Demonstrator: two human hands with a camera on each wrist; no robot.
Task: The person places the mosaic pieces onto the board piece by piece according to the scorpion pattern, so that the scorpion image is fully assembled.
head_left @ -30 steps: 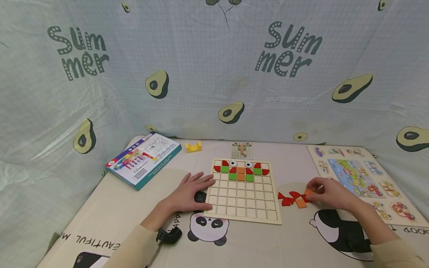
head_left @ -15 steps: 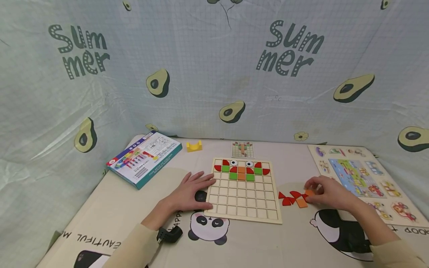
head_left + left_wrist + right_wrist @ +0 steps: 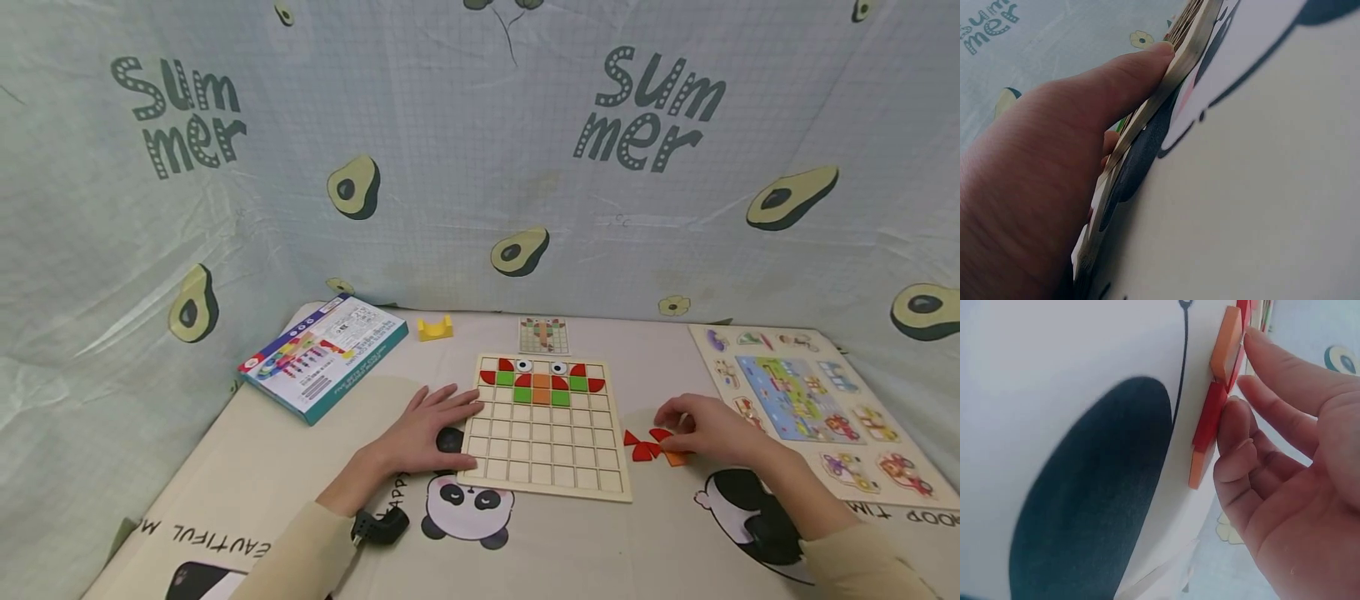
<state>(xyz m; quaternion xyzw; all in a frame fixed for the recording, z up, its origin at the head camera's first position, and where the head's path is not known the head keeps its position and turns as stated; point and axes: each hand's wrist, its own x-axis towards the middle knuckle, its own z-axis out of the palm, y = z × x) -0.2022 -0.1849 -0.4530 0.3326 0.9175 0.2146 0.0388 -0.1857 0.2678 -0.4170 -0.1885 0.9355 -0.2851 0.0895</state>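
My left hand rests with spread fingers at the left edge of a wooden grid board. Red, green and orange tiles plus two eye tiles fill part of its upper rows. In the left wrist view the thumb lies on the board's rim. To the right of the board, my right hand is over a small cluster of loose tiles, hiding part of it. Red tiles and an orange tile show there. In the right wrist view, fingertips touch a red tile beside an orange tile, thumb and forefinger apart.
A picture card lies behind the board, with a yellow curved block to its left. A flat box stands at the back left. A picture puzzle board lies on the right.
My right hand has shifted left over the loose tiles, now covering more of the cluster. The left hand stays on the board's edge.
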